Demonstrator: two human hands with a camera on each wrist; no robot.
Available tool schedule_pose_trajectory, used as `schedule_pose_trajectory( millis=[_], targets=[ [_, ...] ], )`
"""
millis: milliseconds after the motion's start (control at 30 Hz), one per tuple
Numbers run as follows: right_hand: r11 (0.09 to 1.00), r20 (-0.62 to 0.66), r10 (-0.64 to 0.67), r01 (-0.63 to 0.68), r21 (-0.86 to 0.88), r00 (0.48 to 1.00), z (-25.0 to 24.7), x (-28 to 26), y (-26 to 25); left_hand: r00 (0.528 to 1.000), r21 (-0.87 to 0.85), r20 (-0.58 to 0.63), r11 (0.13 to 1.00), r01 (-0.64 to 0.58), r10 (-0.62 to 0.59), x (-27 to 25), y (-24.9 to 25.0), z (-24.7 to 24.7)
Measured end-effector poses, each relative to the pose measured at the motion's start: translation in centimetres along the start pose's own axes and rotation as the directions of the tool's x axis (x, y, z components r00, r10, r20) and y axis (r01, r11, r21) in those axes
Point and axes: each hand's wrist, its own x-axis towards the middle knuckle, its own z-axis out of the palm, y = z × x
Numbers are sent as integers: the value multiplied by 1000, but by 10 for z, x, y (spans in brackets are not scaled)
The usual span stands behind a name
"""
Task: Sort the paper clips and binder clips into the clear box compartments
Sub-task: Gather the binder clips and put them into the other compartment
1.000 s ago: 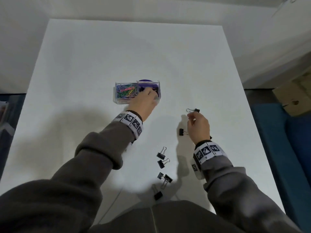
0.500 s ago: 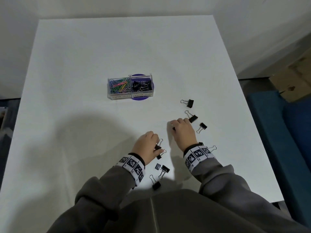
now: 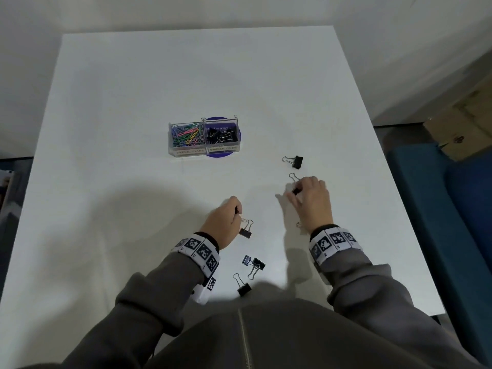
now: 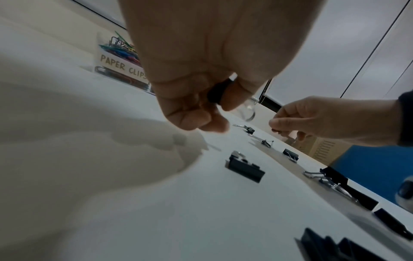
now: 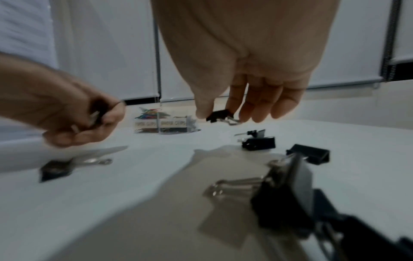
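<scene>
A clear two-compartment box [image 3: 203, 150] stands mid-table, with coloured paper clips [image 3: 186, 134] in its left half and black binder clips [image 3: 222, 134] in its right half. My left hand [image 3: 238, 213] pinches a black binder clip [image 4: 218, 91] just above the table. Another binder clip [image 3: 246, 230] lies right beside that hand. To the right, my right hand [image 3: 294, 193] pinches a black binder clip [image 5: 220, 113] between thumb and forefinger, low over the table; its wire handle [image 3: 293, 177] sticks out ahead.
Loose binder clips lie on the white table [image 3: 133, 235]: one [image 3: 295, 161] beyond my right hand, two [image 3: 254, 263] [image 3: 243, 285] near my body, and a wire handle [image 3: 299, 224] showing under my right wrist. A blue seat [image 3: 452, 209] stands off the right edge.
My left hand has left the box, come back to the near clips and lifted one. My right hand has shifted right and forward and pinched another clip.
</scene>
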Motion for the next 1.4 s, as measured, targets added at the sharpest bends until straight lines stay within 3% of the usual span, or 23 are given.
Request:
schedule_pose_trajectory(
  millis=[100,167,233,367,467,667,767,900,1000,1133,1300,1400],
  targets=[
    [951,19,204,-203,234,979,-13,10,6,998,-1,31,999,53,-53,-1,1,1],
    [930,46,315,-318,183,948,-15,17,13,995,23,20,995,94,-94,-4,5,4],
    [934,52,353,-355,34,934,-15,21,15,995,117,4,988,102,-104,-6,9,7],
    [935,113,341,-324,-146,933,-10,26,10,993,307,61,949,76,-99,-9,11,11],
    [938,135,333,-313,-149,933,-8,32,-2,994,371,69,927,58,-89,-7,4,11],
    [990,141,99,-112,87,985,-13,80,-82,987,315,85,944,100,-133,-3,-2,-1],
    [997,138,-31,20,79,990,-6,115,-120,986,258,81,959,118,-143,-4,-8,-5],
    [993,231,-121,120,17,966,9,141,-147,988,146,29,979,143,-149,-3,-15,-13],
    [990,214,-125,106,96,969,14,146,-150,989,48,-26,988,147,-146,4,-16,-26],
    [953,165,-17,-34,302,986,15,150,-140,979,15,-174,994,110,-105,37,-7,-58],
    [931,100,37,-70,357,994,15,148,-119,948,192,-317,981,42,21,103,17,-102],
    [932,74,26,-52,360,997,15,144,-111,957,338,-287,939,64,38,128,28,-111]
  ],
)
